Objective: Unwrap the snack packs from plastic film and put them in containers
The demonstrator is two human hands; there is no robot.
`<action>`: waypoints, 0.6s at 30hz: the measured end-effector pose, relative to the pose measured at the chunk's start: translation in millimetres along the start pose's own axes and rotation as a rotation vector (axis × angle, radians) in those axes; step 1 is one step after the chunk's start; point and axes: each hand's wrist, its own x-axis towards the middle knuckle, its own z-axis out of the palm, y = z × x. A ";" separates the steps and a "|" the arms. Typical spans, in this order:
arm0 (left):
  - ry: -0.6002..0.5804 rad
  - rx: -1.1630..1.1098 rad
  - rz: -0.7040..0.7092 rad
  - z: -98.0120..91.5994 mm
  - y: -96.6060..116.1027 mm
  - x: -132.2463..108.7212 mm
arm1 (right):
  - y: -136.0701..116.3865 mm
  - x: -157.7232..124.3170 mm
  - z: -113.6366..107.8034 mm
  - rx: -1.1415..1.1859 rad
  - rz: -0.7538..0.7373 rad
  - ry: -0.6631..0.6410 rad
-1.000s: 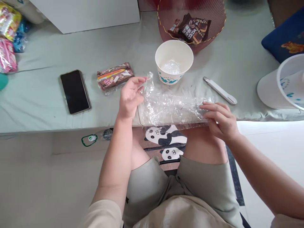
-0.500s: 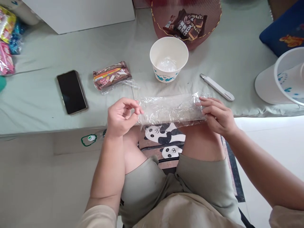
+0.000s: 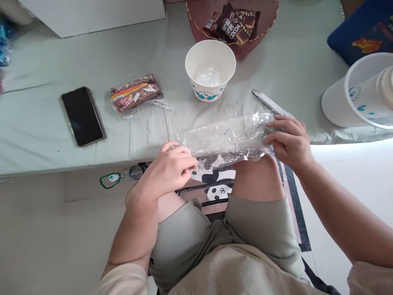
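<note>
The left hand [image 3: 167, 170] pinches one end of a crumpled clear plastic sheet [image 3: 225, 139] and the right hand [image 3: 290, 141] grips the other, so it spans the gap between them. Just beyond the right fingers lies what may be a white cutter [image 3: 267, 102]. Beyond the sheet stands a paper bowl [image 3: 196, 57], and further out past the left hand lie a snack pack [image 3: 135, 92] and a phone [image 3: 82, 116].

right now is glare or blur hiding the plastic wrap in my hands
Head view: the plastic wrap glints yet is readable between the left hand and right hand; the floor at right is blown out white; the far-left snack bags are blurred.
</note>
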 end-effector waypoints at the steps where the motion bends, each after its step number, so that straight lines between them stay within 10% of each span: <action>1: -0.051 -0.005 -0.008 0.8 3.4 -1.0 | 0.5 -0.4 -1.8 -0.003 0.022 -0.014; 5: -0.032 -0.313 0.119 -1.2 6.0 0.2 | -2.7 2.0 -8.1 0.074 0.079 -0.083; 10: 0.562 -0.221 -0.154 1.2 -12.8 32.2 | -15.5 9.3 -5.6 -0.048 0.164 -0.075; 18: 0.082 0.057 -0.289 35.0 10.9 96.5 | -14.6 12.5 -9.3 0.031 0.103 -0.199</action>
